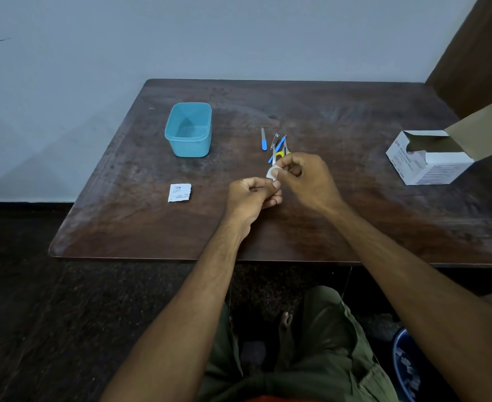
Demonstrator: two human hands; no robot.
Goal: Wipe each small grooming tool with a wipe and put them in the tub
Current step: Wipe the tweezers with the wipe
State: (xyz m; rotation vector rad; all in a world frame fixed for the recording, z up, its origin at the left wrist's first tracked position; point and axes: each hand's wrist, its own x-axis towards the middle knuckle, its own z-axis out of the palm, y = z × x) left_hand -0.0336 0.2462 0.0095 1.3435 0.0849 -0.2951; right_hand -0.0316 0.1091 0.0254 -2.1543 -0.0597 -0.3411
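Right-hand fingers (279, 165) are curled and pinched together on a small white wipe (271, 173), which is folded against the lower part of a slim metal tool (273, 158); which tool it is I cannot tell, too small and half covered. Left-hand fingers (271, 189) are curled in and clamped on the near end of that same tool, thumb on top. Both hands, the left hand (250, 195) and the right hand (307, 175), hover above the desk (355, 221), near its middle. Judged step: wiping the first tool. To do it well, the left grip should hold the tool steady while the wipe is drawn along its full length toward the tip, then the tool turned so the other face gets the same pass; any sharp end is best kept pointed away from the fingers. Just beyond the hands lie the rest of the tools: a blue-handled file (263, 139), and a small cluster (281, 145) with blue and yellow parts, overlapping. The blue tub (189, 129) stands open, well to the left, nothing seen in it. A torn wipe sachet (180, 192) lies near the left hand; an open box (430, 158) sits far right.
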